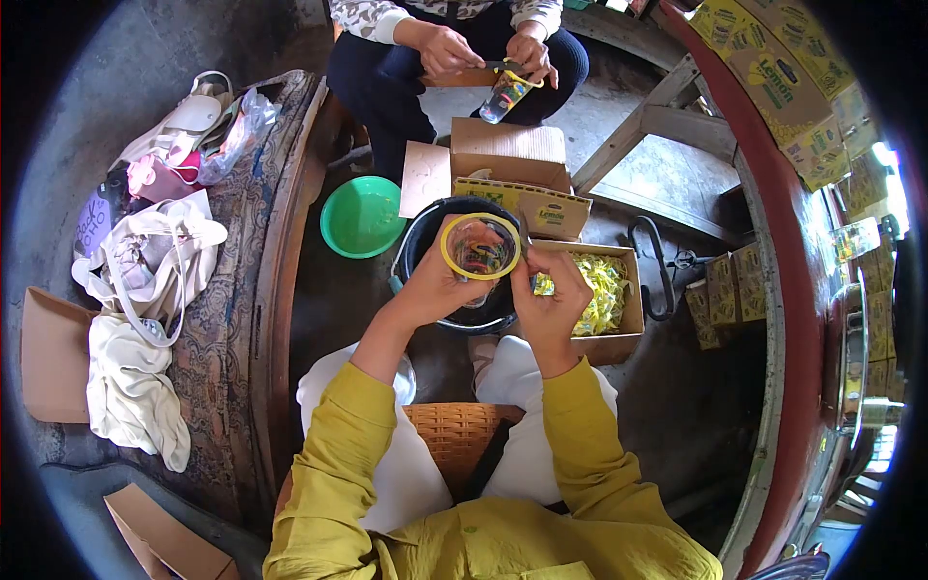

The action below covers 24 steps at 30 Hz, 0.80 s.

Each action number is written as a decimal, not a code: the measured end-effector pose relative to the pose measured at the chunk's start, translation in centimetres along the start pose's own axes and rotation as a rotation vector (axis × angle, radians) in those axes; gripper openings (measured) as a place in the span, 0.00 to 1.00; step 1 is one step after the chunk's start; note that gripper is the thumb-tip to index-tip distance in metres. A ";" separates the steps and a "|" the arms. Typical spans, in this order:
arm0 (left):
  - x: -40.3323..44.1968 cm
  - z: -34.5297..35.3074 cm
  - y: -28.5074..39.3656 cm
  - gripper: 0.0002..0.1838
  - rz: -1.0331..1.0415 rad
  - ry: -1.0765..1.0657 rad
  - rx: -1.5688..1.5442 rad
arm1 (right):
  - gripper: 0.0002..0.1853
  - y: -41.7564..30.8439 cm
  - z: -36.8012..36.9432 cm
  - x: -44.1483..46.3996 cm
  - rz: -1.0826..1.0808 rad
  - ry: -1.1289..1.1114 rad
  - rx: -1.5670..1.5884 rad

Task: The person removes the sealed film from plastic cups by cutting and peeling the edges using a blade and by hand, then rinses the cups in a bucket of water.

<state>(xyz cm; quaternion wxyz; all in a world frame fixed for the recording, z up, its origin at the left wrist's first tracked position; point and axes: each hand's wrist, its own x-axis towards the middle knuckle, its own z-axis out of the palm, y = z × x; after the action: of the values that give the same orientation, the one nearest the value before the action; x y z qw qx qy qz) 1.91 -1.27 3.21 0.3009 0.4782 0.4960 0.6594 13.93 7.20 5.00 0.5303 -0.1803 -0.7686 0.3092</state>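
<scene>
My left hand (427,286) is wrapped round a clear plastic jar (483,251) with a yellow rim, its round end facing up towards me. Coloured print shows through its wall. At the jar's right side is my right hand (554,302), its fingers pinched close to the rim. A thin dark piece shows by those fingertips, too small to name. Both hands are over a black bucket (422,230), whose contents are mostly hidden by the jar and hands. Just right of the bucket, a cardboard box (621,349) holds many yellow sachets (601,290).
Opposite me sits a person (454,53) holding a similar printed jar (507,95). A green basin (362,217) stands left of the bucket, and an open carton (507,145) behind it. Bags (155,251) lie on the left bench. A red-edged table (759,126) bounds the right.
</scene>
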 end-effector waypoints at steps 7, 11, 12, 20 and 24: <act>-0.3 0.2 0.1 0.32 -0.068 -0.040 -0.020 | 0.09 0.1 -0.2 0.4 0.018 -0.010 -0.015; -0.1 -0.1 0.7 0.32 -0.086 -0.041 -0.028 | 0.09 0.2 -0.4 0.4 0.032 -0.040 0.038; -0.1 -0.1 0.8 0.31 -0.082 -0.036 -0.021 | 0.09 0.3 -0.4 0.3 0.031 -0.040 0.044; -0.2 -0.2 2.2 0.32 -0.126 -0.036 -0.013 | 0.09 0.0 -0.5 0.3 -0.003 -0.038 0.053; 0.0 -0.5 1.3 0.31 -0.090 -0.125 -0.010 | 0.09 -0.1 -0.5 0.4 0.008 -0.046 0.030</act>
<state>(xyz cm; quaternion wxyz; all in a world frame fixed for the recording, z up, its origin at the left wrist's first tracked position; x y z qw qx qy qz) 1.58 -1.86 4.44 0.3629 0.4941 0.4940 0.6166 14.23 7.54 5.51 0.5138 -0.1682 -0.7751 0.3270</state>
